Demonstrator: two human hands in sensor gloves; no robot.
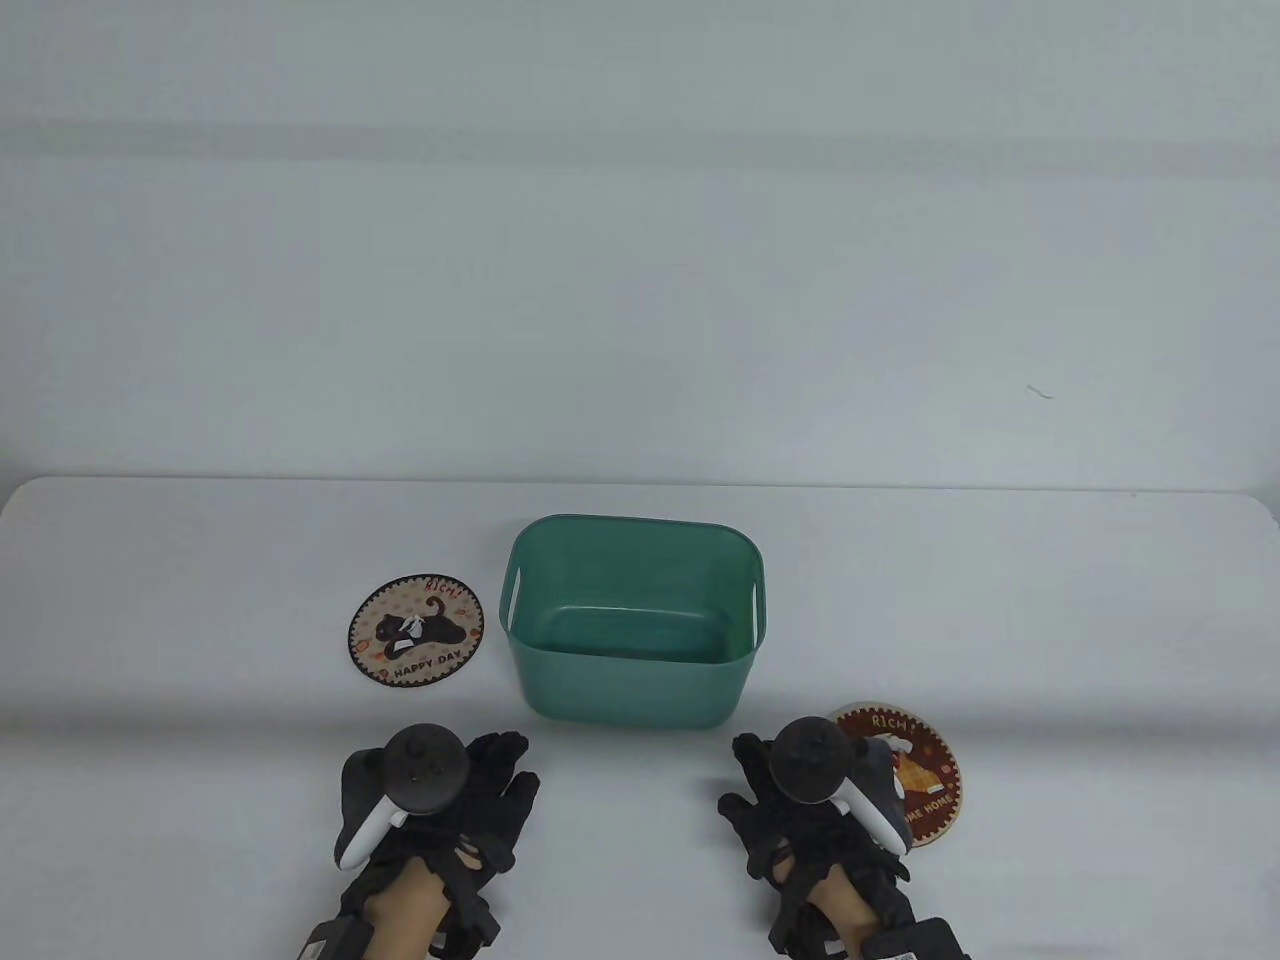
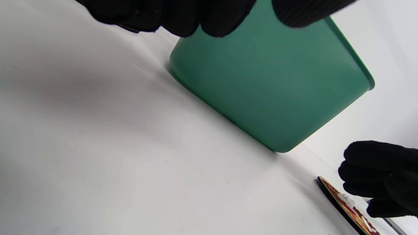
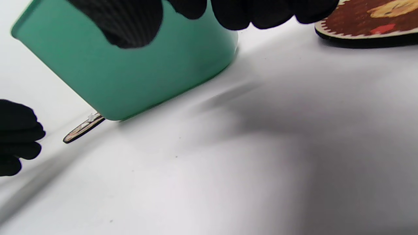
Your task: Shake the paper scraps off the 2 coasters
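Two round printed coasters lie on the white table beside a green bin [image 1: 540, 690]. The left coaster [image 1: 415, 630] shows a black cat and carries small white paper scraps [image 1: 408, 630] at its middle. The right coaster [image 1: 925, 775] is partly hidden behind my right hand's tracker; in the left wrist view a white scrap [image 2: 346, 197] sits on this coaster [image 2: 351, 213]. My left hand [image 1: 495, 785] rests near the table in front of the left coaster, fingers relaxed and holding nothing. My right hand [image 1: 755, 795] lies just left of the right coaster, also relaxed and holding nothing.
The green bin [image 3: 130, 75] stands between the two coasters, open at the top, with slot handles on its short sides, and nothing shows inside it. The table's far edge runs behind it, against a plain pale wall.
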